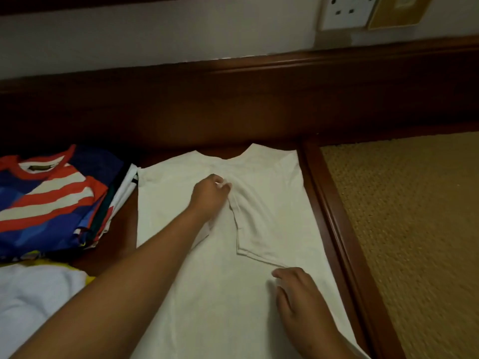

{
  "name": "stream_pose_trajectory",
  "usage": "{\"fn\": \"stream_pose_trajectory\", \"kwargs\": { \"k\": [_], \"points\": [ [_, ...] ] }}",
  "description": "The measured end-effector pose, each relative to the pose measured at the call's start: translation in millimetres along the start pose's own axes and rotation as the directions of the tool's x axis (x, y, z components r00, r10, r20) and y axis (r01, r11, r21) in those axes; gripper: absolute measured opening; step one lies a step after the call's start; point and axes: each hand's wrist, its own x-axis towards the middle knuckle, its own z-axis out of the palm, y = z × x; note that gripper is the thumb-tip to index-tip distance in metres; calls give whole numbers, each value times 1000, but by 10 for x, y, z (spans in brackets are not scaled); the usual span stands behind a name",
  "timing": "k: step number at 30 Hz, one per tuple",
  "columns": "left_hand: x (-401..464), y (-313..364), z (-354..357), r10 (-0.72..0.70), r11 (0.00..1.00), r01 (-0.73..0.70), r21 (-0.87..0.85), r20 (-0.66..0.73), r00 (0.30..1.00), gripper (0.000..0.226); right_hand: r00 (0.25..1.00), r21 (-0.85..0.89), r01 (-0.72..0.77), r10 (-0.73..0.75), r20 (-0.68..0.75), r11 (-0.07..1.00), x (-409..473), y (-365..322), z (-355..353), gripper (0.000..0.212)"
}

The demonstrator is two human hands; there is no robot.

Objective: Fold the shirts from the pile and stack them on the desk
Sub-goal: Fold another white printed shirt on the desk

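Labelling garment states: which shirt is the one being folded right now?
The white shirt spread flat mid-desk, both hands on it, right sleeve folded in. The red, white and blue striped shirt lies already folded atop the stack at left, untouched.
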Motion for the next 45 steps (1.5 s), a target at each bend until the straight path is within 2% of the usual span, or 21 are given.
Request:
{"fn": "stream_pose_trajectory", "kwargs": {
  "k": [5, 8, 10, 12, 14, 16, 18, 20, 24, 27, 30, 32, 33, 35, 36, 39, 42, 45],
  "points": [
    [93, 109, 174, 4, 989, -1, 148, -21, 1000, 59, 991, 1, 20, -20, -132, 1000, 301, -18, -208, 34],
    [161, 151, 237, -9, 981, 16, 194, -38, 999, 50, 987, -54, 43, -51, -153, 998, 1031, -68, -414, 29],
    [189, 162, 258, -6, 975, 20, 221, -61, 998, 35, 995, -127, 44, -55, -87, 991, 1579, -41, -516, 35],
    [187, 189, 278, 12, 971, 9, 237, -87, 996, 27, 998, -224, 50, -41, 42, 973, 2028, 30, -570, 51],
    [174, 218, 296, 36, 977, -7, 211, -136, 990, 27, 982, -314, 49, 13, 191, 948, 2321, 115, -586, 60],
    [167, 252, 292, 69, 989, -43, 144, -180, 981, 28, 969, -404, 60, 44, 243, 913, 2481, 192, -600, 52],
    [159, 302, 266, 56, 998, -55, 8, -168, 984, 27, 978, -454, 59, 39, 203, 889, 2581, 256, -642, 35],
    [156, 345, 250, 26, 995, -40, -91, -156, 987, 25, 987, -421, 8, 60, 148, 907, 2657, 321, -716, 26],
    [140, 402, 341, 9, 992, -33, -124, -190, 982, 27, 989, -337, -107, 136, 64, 935, 2739, 440, -838, 23],
    [131, 385, 487, 38, 994, -64, -87, -275, 961, 33, 994, -255, -105, 99, -34, 961, 2633, 430, -861, 23],
    [-21, 348, 604, 273, 961, -235, 148, -348, 897, 34, 995, -219, -33, 11, -100, 975, 2289, 372, -858, 36],
    [-213, 282, 693, 423, 887, -342, 311, -247, 872, 34, 997, -245, 56, -69, -47, 968, 1942, 356, -780, 40],
    [-321, 229, 732, 445, 851, -364, 379, -153, 882, 39, 996, -239, 91, -93, 3, 967, 1736, 354, -705, 41],
    [-504, 70, 779, 399, 796, -362, 486, 29, 916, 52, 989, -219, 132, -114, 95, 967, 1294, 375, -524, 40],
    [-547, -14, 787, 367, 780, -352, 518, 76, 927, 59, 988, -221, 129, -106, 113, 967, 1102, 408, -440, 40],
    [-532, -145, 765, 310, 757, -318, 571, 114, 944, 67, 993, -233, 73, -49, 109, 970, 751, 513, -289, 42],
    [-573, -76, 751, 259, 747, -271, 607, 110, 960, 61, 995, -188, 21, -2, 102, 982, 566, 454, -423, 53],
    [-836, -14, 732, 276, 768, -282, 575, 101, 956, 56, 997, -150, 5, 6, 76, 989, 200, 411, -584, 48]
  ]
}}
